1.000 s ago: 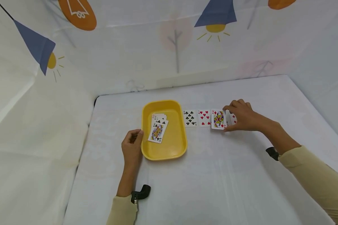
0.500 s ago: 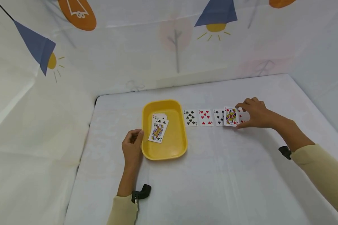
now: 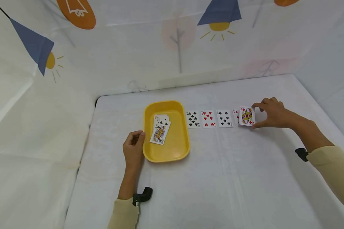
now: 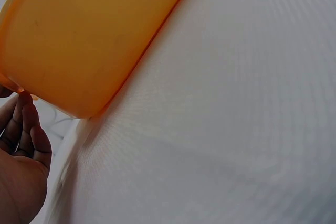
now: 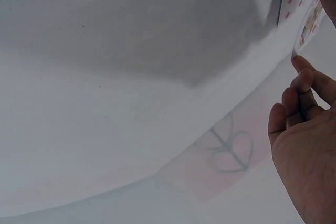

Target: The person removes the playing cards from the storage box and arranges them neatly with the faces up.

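A yellow tray [image 3: 181, 149] sits on the white table and holds a small fanned pile of cards [image 3: 161, 128] with a face card on top. My left hand [image 3: 134, 149] rests against the tray's left rim [image 4: 16, 85], thumb on its edge. Right of the tray lie three cards in a row: a club card [image 3: 193, 119], a heart card [image 3: 208, 119] and a spade card [image 3: 225, 118]. My right hand [image 3: 270, 112] pinches a queen of diamonds [image 3: 247, 116] at the row's right end, over a red card [image 3: 236, 115] that is partly hidden.
The white table [image 3: 218, 178] is walled at the back and sides by a white cloth printed with lamps and trees. Its left edge runs just beyond the tray. Black wrist-camera mounts sit at both sleeves.
My right hand has slid the queen of diamonds rightward along the row, uncovering the spade card and part of a red card. The left hand and tray have stayed put.
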`<state>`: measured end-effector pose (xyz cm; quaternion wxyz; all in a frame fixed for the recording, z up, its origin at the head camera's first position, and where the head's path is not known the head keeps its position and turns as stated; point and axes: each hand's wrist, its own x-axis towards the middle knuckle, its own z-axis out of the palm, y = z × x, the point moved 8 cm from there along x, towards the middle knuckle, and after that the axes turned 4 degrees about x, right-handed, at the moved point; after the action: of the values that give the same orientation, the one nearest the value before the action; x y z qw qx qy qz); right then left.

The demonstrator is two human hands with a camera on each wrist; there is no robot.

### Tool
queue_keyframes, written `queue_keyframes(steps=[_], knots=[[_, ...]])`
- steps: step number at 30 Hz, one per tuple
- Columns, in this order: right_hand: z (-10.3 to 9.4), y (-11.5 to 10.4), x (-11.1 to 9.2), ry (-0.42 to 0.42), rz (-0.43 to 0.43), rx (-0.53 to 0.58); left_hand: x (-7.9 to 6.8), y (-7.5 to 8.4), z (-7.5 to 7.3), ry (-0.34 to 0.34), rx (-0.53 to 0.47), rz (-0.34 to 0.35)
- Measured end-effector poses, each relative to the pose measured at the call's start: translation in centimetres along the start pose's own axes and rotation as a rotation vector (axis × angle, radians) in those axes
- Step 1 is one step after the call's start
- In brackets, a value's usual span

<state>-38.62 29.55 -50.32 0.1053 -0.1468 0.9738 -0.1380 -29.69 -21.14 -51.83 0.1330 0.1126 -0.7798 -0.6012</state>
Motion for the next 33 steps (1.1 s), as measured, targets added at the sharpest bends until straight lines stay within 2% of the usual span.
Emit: queue_keyframes(steps=[9, 22, 33], knots=[[-0.2, 2.0, -0.3, -0.028, 0.029, 0.003, 0.0, -0.1, 0.0, 0.001, 0.016, 0.005], [0.0, 4.5, -0.8, -0.061, 0.081, 0.018, 0.1, -0.1, 0.2, -0.015, -0.010, 0.005], [-0.3, 5.1, -0.6, -0.080, 0.054, -0.018, 0.3, -0.1, 0.1, -0.003, -0.017, -0.009]])
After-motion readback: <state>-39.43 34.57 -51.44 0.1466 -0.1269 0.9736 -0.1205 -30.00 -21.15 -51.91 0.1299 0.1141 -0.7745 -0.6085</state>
